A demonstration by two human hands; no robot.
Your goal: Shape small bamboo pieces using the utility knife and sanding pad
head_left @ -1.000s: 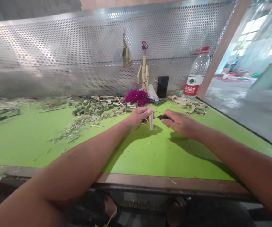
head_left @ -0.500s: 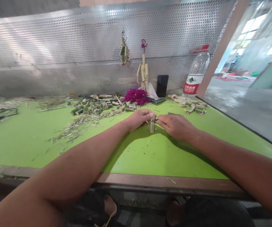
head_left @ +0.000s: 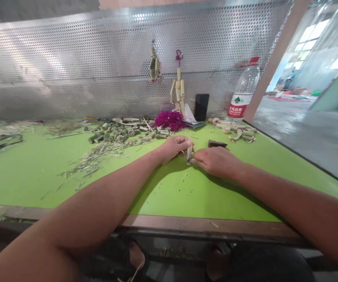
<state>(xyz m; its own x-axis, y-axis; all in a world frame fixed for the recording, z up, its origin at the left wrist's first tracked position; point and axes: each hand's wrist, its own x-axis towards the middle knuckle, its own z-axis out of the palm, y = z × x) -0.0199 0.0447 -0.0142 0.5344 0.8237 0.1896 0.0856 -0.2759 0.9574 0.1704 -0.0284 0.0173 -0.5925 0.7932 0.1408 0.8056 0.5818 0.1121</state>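
Head view, looking down along both bare forearms over the wooden front edge of the bench, whose top is bright green laminate. Near the middle of the bench, the left hand and right hand meet around a short pale bamboo tube, which stands slightly tilted between them. The left fingers are curled closed around its upper part. The right fingertips reach its lower part, but whether they grip it or only touch it is hard to tell. Just beyond the right hand lies a small dark flat piece, apart from both hands. Left of the hands, bamboo shavings spread across the bench, with cut bamboo segments heaped behind them. Toward the far edge stand a magenta tuft, a jointed bamboo figure, a black phone, and a plastic water bottle. Curved bamboo pieces lie near the far right corner. A perforated metal panel rises along the far edge, with a small bamboo bundle hanging against it.
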